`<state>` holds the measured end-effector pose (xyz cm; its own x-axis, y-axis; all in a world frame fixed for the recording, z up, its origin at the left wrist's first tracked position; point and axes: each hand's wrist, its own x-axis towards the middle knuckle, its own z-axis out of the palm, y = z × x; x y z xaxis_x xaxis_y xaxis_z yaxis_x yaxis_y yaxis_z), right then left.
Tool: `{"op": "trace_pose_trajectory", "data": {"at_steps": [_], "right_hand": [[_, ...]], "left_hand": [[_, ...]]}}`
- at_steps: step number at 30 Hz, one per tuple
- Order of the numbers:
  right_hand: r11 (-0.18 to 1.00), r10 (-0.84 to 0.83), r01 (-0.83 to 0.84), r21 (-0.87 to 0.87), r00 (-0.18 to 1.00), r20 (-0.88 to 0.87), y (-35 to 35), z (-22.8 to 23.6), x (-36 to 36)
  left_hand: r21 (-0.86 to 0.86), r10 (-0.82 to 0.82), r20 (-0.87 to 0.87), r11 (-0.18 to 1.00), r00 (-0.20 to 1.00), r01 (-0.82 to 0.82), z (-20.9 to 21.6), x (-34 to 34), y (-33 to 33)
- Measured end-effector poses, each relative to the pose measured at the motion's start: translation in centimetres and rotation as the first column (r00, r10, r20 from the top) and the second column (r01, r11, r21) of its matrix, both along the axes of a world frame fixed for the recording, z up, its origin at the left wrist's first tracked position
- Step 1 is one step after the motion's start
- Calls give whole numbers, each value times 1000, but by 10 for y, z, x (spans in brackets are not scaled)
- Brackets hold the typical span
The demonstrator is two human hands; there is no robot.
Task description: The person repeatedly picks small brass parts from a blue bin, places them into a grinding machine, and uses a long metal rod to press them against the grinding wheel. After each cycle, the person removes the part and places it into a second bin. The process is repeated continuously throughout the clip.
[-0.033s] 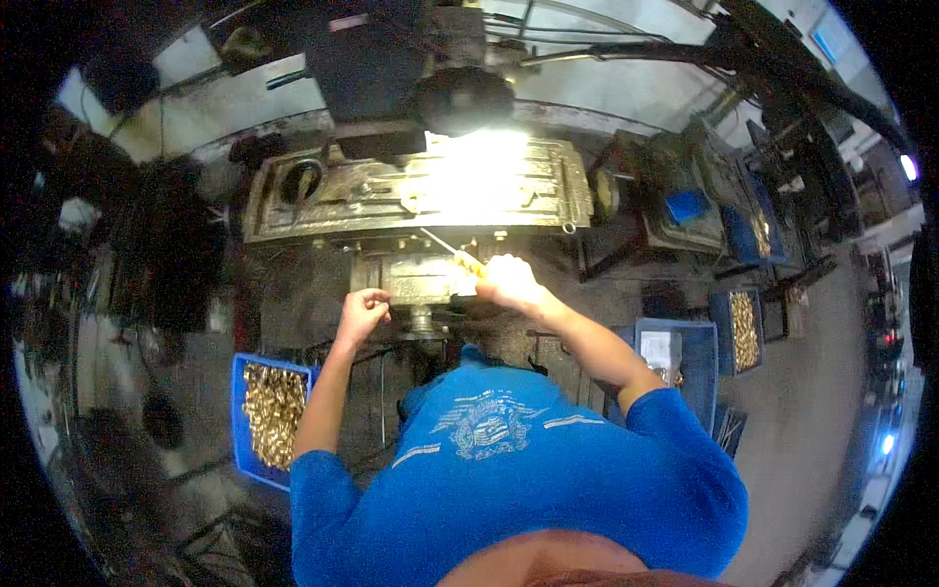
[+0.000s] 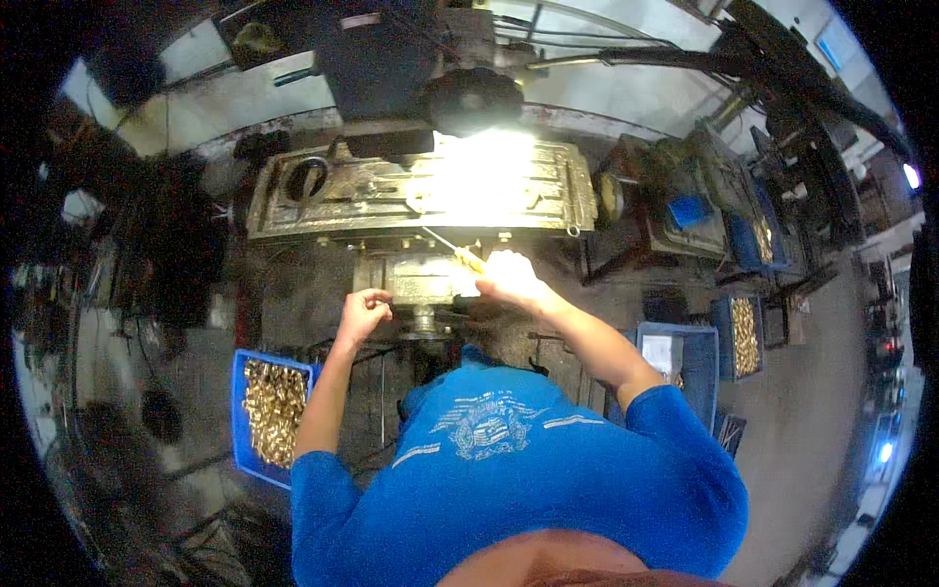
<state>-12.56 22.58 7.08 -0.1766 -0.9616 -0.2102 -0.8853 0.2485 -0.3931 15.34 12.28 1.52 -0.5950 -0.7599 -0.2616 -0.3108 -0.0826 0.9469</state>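
Observation:
My right hand (image 2: 511,277) is closed round the yellow handle of what looks like a screwdriver (image 2: 469,259). Its thin metal shaft slants up and left, the tip near the front edge of a metal machine table (image 2: 381,217). Left of it, my left hand (image 2: 366,314) hangs in front of the machine with its fingers curled together. Whether anything small sits between those fingers I cannot make out. Below the table, between my hands, is a metal block (image 2: 416,284) with a round knob (image 2: 424,321) under it. Strong lamp glare hides the table's middle.
A blue bin (image 2: 238,416) full of brass-coloured parts (image 2: 276,411) stands by my left forearm. To the right are a blue crate (image 2: 699,362) and a smaller bin of similar parts (image 2: 745,338). A dark lamp arm (image 2: 675,57) crosses above. A black ring (image 2: 305,180) lies on the table's left end.
The surroundings have shifted very slightly in the picture. Both hands and the screwdriver keep practically the same pose.

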Motion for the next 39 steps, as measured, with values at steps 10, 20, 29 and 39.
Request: {"op": "trace_pose_trajectory", "data": {"at_steps": [10,20,29,39], "right_hand": [[968,166,-38,-250,842,514,-65,-43,-56],[936,332,-352,-17,862,383,10,-44,45],[999,38,-35,-15,896,443,44,-47,28],[965,-6,-85,247,939,344,86,-85,2]], "left_hand": [[105,146,-27,984,989,-143,-29,56,9],[-770,-128,372,510,919,383,64,-23,54],[-443,-49,830,548,556,709,-44,-21,26],[-375,-59,771,763,634,527,-118,-13,13]]}}
